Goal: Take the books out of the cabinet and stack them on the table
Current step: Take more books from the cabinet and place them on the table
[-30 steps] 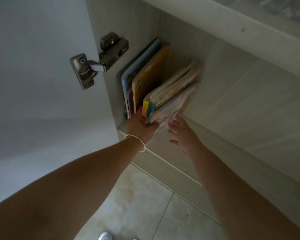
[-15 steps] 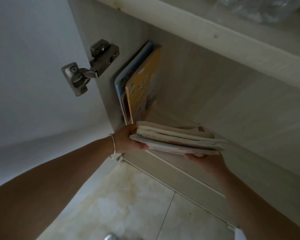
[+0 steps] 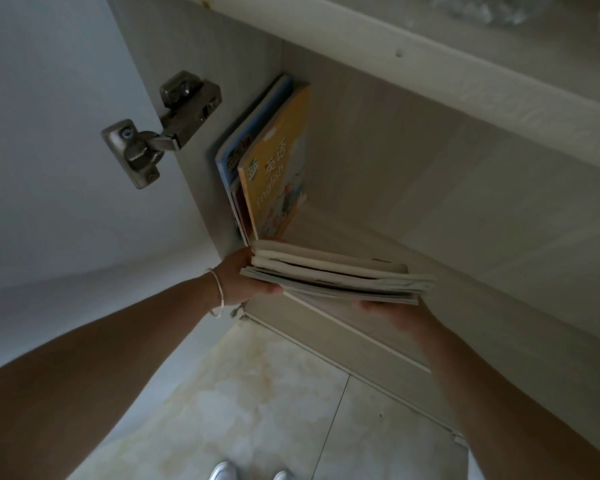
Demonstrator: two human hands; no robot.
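- A bundle of thin books lies flat, held level at the front edge of the cabinet, page edges toward the camera.
- The left hand grips the bundle's left end, thumb curled under the lowest book, a thin bracelet on the wrist.
- The right hand supports the bundle's right end from below; its fingers are hidden under the books, so how they lie cannot be told.
- The two hands are apart, one at each end of the bundle.
- Just behind the bundle, a yellow English book stands upright on the shelf, against a blue book that leans on the cabinet's left wall.
- A metal hinge joins that wall to the open door.
- Below lies a tiled floor, with white shoe tips at the bottom edge.
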